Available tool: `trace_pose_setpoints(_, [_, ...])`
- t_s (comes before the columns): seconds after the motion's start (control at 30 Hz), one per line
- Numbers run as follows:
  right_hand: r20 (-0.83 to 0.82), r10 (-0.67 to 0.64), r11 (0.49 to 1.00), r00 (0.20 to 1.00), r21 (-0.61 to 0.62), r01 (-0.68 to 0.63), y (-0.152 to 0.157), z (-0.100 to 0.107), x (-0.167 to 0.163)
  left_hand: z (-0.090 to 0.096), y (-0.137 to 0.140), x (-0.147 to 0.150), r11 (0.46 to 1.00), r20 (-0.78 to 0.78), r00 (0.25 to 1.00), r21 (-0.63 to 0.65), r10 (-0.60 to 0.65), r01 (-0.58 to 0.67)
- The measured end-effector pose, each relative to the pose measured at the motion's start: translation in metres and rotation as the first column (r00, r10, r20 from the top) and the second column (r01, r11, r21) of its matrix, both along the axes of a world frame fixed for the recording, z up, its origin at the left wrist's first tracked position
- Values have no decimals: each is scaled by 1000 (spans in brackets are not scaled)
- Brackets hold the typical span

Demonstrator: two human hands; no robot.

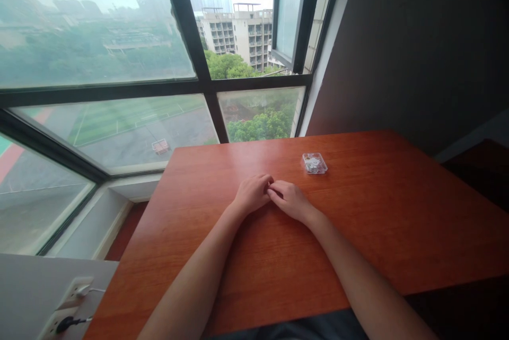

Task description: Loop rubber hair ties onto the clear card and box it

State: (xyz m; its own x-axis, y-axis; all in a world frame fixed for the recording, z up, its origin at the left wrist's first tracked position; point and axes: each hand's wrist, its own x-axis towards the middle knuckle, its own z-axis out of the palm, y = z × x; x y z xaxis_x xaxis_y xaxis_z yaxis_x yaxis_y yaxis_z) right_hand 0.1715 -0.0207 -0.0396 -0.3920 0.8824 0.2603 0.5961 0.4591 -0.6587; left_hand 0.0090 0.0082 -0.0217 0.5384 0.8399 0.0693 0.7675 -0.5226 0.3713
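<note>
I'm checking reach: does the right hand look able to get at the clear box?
Probably yes: the box sits on the table, just beyond the right hand and to its right, with nothing visible in between.

A glossy, reddish-brown wooden table spreads across the scene, its grain running roughly left to right and a pale sheen lying toward its far edge. On its far part, right of the middle, sits a small, squarish, clear plastic box with whitish pieces inside, too small to make out. Nearer and to the left, a bare left hand and right hand rest on the wood, fingertips meeting.
</note>
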Motion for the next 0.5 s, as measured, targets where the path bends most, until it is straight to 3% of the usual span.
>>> trace_pose_setpoints(0.5, [-2,8,1000,1000,12,-8,2,-4,0,0,0,0,1000,-7,1000,4,4,-3])
